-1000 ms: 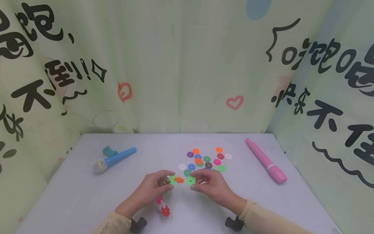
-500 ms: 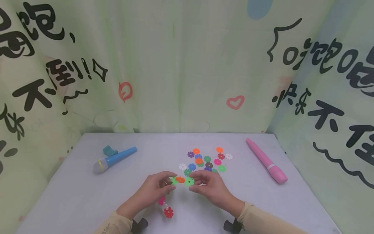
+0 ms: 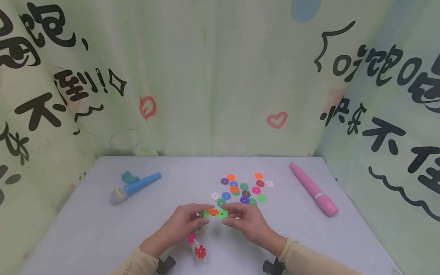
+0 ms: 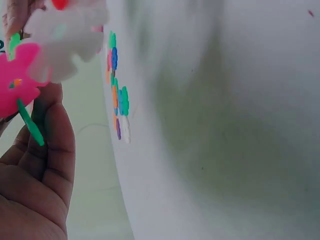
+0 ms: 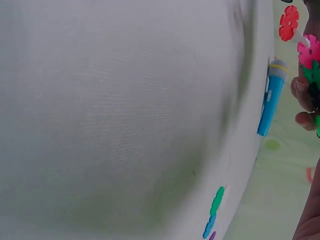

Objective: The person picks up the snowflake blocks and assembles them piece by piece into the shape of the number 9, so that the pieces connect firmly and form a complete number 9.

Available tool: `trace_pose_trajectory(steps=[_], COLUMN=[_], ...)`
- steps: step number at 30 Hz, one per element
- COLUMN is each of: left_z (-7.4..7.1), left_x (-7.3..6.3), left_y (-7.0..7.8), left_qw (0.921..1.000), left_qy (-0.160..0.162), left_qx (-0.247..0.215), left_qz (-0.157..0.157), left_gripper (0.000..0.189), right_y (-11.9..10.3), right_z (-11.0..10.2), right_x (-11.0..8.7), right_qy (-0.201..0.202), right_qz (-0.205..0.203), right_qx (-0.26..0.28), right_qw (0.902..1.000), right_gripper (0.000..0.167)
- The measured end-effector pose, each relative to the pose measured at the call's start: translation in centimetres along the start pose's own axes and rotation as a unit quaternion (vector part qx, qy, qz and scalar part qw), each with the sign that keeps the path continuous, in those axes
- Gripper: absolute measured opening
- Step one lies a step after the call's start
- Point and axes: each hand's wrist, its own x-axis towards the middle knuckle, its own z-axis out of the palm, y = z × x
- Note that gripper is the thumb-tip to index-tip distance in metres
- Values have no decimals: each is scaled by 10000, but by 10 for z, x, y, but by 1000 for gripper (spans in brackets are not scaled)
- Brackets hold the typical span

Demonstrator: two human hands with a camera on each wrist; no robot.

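My left hand point(image 3: 182, 221) grips a chain of interlocking snowflake discs. Its lower end hangs below the palm, with a pink disc point(image 3: 191, 238), a white one point(image 4: 65, 40) and a red disc point(image 3: 200, 251) at the tip. An orange disc point(image 3: 213, 211) sticks out past the left fingertips, beside a light green disc in that hand. Facing it, my right hand point(image 3: 249, 221) pinches another light green disc point(image 3: 222, 214) between thumb and fingers, its edge right at the orange disc. The left fingers cover the chain's middle; a dark green disc point(image 5: 312, 72) shows there in the right wrist view.
Several loose snowflake discs point(image 3: 244, 186) lie scattered beyond the hands. At the left are a blue toy microphone point(image 3: 142, 184) and a small teal piece point(image 3: 129, 177); a pink toy microphone point(image 3: 316, 191) lies at the right. A printed curtain point(image 3: 213, 76) encloses the white table point(image 3: 86, 229).
Both hands have drawn together, the left moving slightly right. The gap between the orange disc and the right hand's light green disc has closed. The hanging chain shifted right and down.
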Motion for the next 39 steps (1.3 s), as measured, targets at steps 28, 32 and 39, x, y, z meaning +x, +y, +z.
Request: trace_pose_trajectory(steps=[28,32,39], left_z=[-3,-5,-6], left_x=[-2,-3,-6], left_y=[3,1,-3], left_qw=[9997,9998,9996], left_qy=[31,48,103], left_qx=[242,151,207], left_qz=[-13,-106,-172], left_gripper=[35,38,39], right_y=[-1,7,35], right_z=[-8,-26,-64], right_x=[3,5,18], right_qy=[-579,-753,-275], right_qz=[-109,-224,-75], right_qx=[-281,-866,-2028], right_qw=[9979,9931,9788], right_gripper=[48,50,48])
